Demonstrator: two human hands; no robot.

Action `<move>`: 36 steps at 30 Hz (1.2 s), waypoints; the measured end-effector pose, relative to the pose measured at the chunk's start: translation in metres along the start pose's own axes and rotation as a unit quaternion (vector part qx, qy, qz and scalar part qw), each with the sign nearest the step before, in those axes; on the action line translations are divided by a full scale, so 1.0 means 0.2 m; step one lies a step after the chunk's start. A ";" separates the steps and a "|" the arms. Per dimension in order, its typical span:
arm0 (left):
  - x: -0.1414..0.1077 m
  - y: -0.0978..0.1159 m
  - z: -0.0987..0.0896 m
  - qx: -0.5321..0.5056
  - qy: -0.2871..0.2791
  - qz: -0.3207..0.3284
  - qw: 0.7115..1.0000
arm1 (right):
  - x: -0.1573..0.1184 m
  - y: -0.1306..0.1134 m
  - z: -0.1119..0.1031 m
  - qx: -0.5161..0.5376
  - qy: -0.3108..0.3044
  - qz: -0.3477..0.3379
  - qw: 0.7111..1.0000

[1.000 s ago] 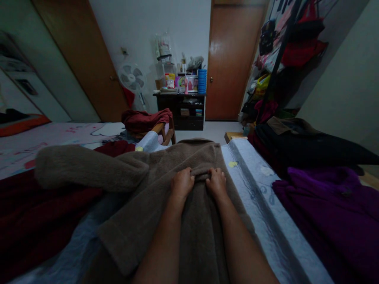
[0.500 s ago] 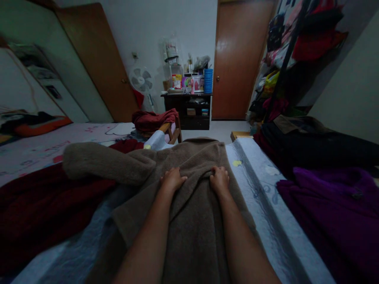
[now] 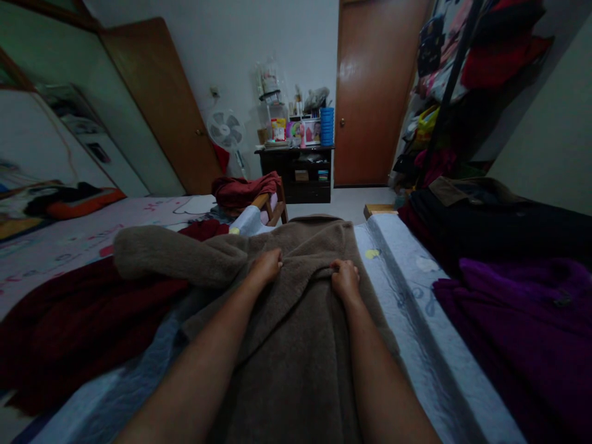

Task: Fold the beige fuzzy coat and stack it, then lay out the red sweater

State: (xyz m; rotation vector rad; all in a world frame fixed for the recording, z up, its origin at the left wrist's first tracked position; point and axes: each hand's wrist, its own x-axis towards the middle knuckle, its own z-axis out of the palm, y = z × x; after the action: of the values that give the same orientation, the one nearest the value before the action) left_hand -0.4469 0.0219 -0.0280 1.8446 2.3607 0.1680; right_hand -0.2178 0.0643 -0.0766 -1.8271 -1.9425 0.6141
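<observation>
Left hand: the left hand [image 3: 267, 266] is closed, its fingers curled down onto the upper front of the brown coat [image 3: 296, 364] and clamped on the cloth.
Right hand: the right hand [image 3: 345, 280] is bent into a pinch, thumb and fingers together on a folded edge of the same coat, near its right side.
Fingertips: mostly tucked into the dim, fuzzy cloth, so how much fabric each hand has gathered is hard to judge.
Between the hands: they are apart, at nearly the same height on the coat, with a stretch of cloth and a slanting fold running between them.
Coat: spread out in front of the person, directly under both forearms, collar end away, lower part toward the person.
Sleeve: one thick sleeve [image 3: 171, 253] lies out to the left, over part of a dark red cloth [image 3: 87, 320].
Sheet: a pale blue, grey-striped sheet [image 3: 419, 308] lies beneath the coat and shows along both sides of it.
Right of the coat: a purple garment [image 3: 513, 333] lies near, apart from the right hand, with a black garment [image 3: 504, 228] just beyond it.
Beyond the collar: a reddish cloth [image 3: 245, 190] is draped by a wooden frame [image 3: 277, 211].
</observation>
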 end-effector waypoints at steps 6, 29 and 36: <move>0.02 -0.06 -0.03 -0.014 -0.009 0.034 0.999 | 0.00 0.00 0.00 0.004 0.003 0.007 1.000; 0.04 -0.08 -0.21 0.128 0.087 0.032 0.987 | 0.00 -0.01 -0.01 -0.014 0.002 0.010 1.000; 0.04 -0.11 -0.04 0.161 0.059 0.105 0.980 | -0.01 -0.01 -0.01 -0.018 -0.001 0.005 1.000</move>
State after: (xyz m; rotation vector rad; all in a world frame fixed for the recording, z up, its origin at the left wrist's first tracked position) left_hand -0.4717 0.0251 -0.0240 2.2908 2.3795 -0.0930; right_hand -0.2188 0.0626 -0.0729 -1.8603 -1.9576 0.5878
